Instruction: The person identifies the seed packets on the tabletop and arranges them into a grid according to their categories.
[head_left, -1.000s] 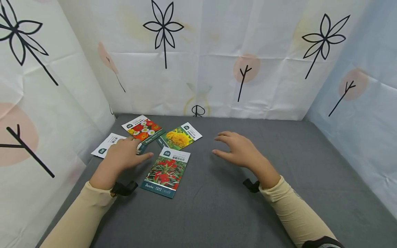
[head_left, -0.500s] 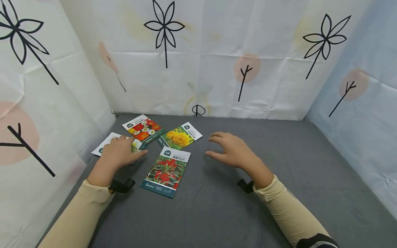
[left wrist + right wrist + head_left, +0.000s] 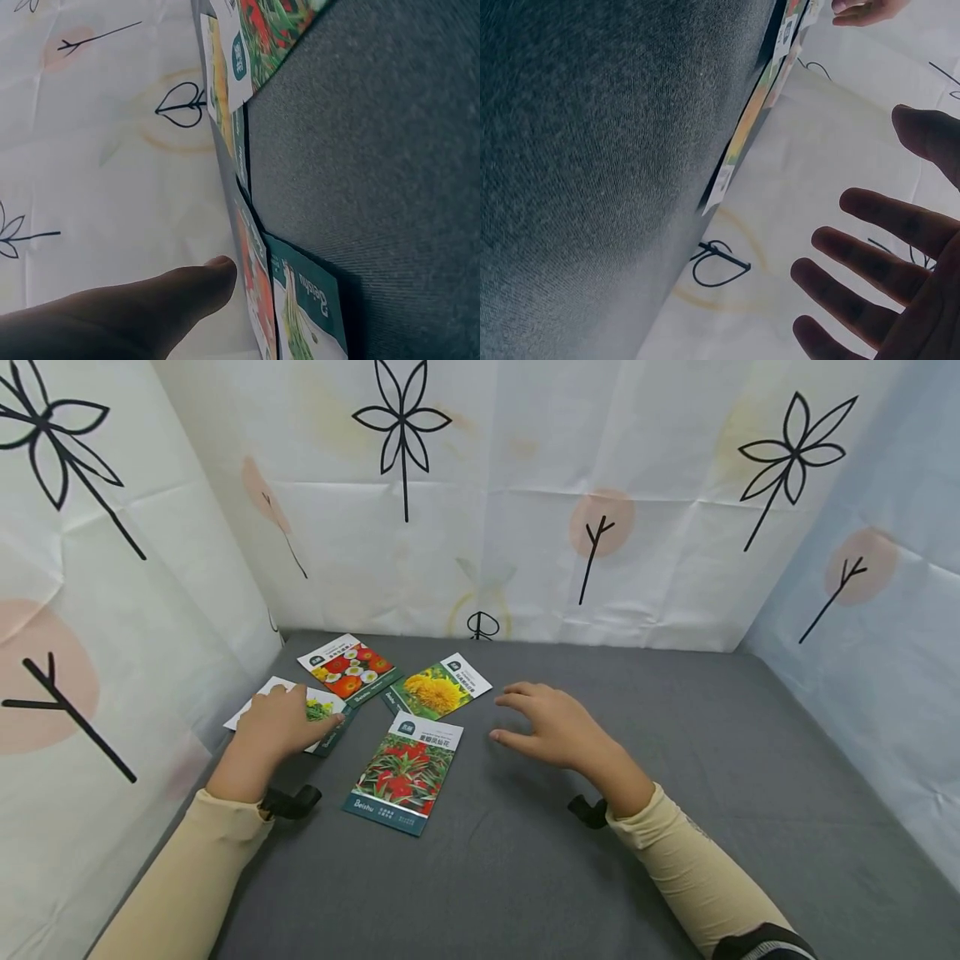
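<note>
My left hand (image 3: 273, 735) hovers over a white and dark green seed packet (image 3: 322, 703), hiding much of it. In the left wrist view, its thumb (image 3: 184, 292) extends above the packets, pinching nothing. Behind that packet lies one with red, orange and white flowers (image 3: 352, 670); their edges meet or overlap. A yellow-flower packet (image 3: 437, 693) lies right of these. Nearest the person is a red-flower packet (image 3: 403, 774), its top by the yellow one. My right hand (image 3: 557, 727) is held above the table right of the packets, its fingers (image 3: 889, 266) spread and holding nothing.
All packets lie on a grey cloth-covered table (image 3: 495, 877). White printed fabric (image 3: 517, 560) stands along the back and both sides. A dark strap (image 3: 292, 802) is on the left wrist, another (image 3: 587, 812) on the right.
My left hand has drawn back slightly left, uncovering more of the white and green packet. The right hand has shifted a little left. The packets stay where they were on the table.
</note>
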`<state>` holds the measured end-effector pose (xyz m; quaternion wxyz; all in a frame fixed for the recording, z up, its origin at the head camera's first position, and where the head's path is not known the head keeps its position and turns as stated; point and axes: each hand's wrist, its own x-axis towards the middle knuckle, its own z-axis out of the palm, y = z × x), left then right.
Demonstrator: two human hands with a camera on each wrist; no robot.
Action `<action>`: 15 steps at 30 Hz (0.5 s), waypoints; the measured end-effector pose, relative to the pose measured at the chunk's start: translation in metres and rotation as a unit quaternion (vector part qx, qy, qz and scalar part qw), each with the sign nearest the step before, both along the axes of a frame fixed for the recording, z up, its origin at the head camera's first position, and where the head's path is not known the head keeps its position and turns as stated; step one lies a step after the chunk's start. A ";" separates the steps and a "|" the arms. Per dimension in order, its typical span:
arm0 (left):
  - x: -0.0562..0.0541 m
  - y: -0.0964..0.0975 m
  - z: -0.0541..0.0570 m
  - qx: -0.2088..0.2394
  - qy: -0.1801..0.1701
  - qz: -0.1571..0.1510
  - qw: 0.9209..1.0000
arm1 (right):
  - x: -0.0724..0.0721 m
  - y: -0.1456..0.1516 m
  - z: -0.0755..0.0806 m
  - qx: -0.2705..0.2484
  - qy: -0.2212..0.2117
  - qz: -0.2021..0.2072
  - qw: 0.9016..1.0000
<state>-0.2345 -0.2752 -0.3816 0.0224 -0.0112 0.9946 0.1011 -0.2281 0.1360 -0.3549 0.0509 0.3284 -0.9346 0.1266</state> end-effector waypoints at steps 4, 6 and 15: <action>0.000 -0.004 -0.002 0.005 -0.001 0.009 1.000 | 0.000 -0.003 0.000 -0.003 0.002 0.005 1.000; 0.000 -0.006 -0.003 0.004 -0.004 0.014 1.000 | 0.000 -0.005 -0.001 -0.004 0.000 0.008 1.000; -0.003 -0.010 -0.006 0.008 -0.012 0.035 0.999 | 0.000 -0.015 -0.003 -0.001 -0.012 0.015 1.000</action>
